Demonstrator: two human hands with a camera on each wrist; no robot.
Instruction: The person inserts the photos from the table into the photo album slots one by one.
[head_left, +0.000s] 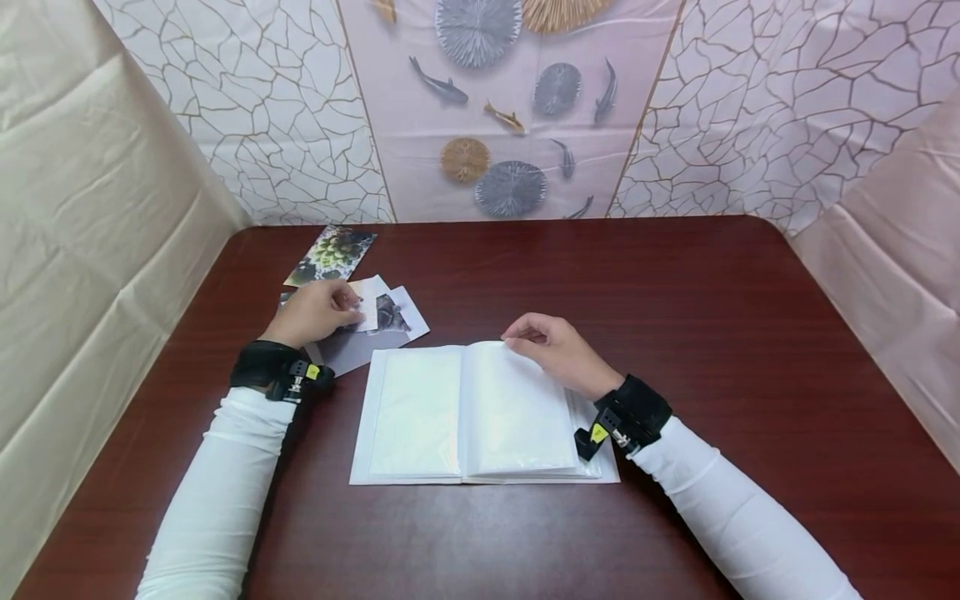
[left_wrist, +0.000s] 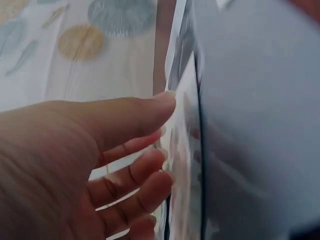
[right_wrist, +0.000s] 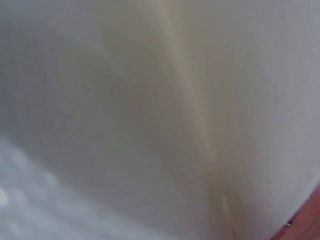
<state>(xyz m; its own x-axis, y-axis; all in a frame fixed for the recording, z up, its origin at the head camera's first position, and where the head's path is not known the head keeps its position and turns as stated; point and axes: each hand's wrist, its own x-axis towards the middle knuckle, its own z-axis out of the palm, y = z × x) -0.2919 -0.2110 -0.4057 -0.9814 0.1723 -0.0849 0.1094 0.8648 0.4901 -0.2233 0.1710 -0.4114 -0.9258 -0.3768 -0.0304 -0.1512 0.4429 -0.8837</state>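
Observation:
On the table lies a photo album, spread flat with clear-sleeved white pages. My right hand pinches the top edge of the right-hand page; in the right wrist view pale page surfaces fill nearly everything and the fingers are out of sight. To the album's upper left, my left hand touches a small pile of loose photos. Seen from the left wrist, the thumb and fingers are bent, with a gap between them, their tips at the photos' edges. A grey photo is close to the camera.
Behind the pile lies another photo showing a green succulent. The dark red-brown table has rounded far corners. Patterned cloth hangs behind it, and cream cloth drapes the left side. Both wrists carry black camera straps.

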